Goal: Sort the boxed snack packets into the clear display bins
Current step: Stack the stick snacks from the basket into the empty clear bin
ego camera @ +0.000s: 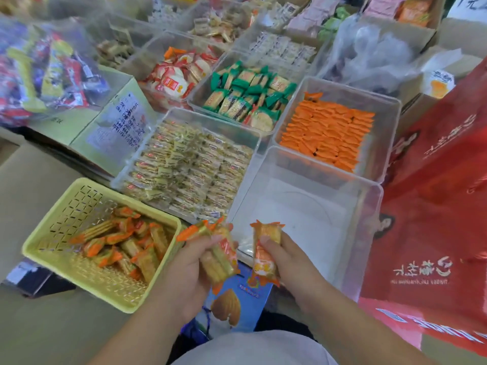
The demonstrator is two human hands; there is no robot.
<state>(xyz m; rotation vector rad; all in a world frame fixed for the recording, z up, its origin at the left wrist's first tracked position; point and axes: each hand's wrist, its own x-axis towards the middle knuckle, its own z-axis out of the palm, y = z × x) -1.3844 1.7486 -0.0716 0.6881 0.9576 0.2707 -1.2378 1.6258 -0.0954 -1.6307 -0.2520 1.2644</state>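
gripping packets (220, 256) beside clear bin (247, 184) rim

near clear bin (369, 206) open; red bag (434, 193) crowds right.

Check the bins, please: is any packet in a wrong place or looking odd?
Perhaps one: at the near edge of the green-packet bin, a round pale cracker packet lies among rectangular ones and may belong elsewhere. Nothing else stands out.

No readable text or labels
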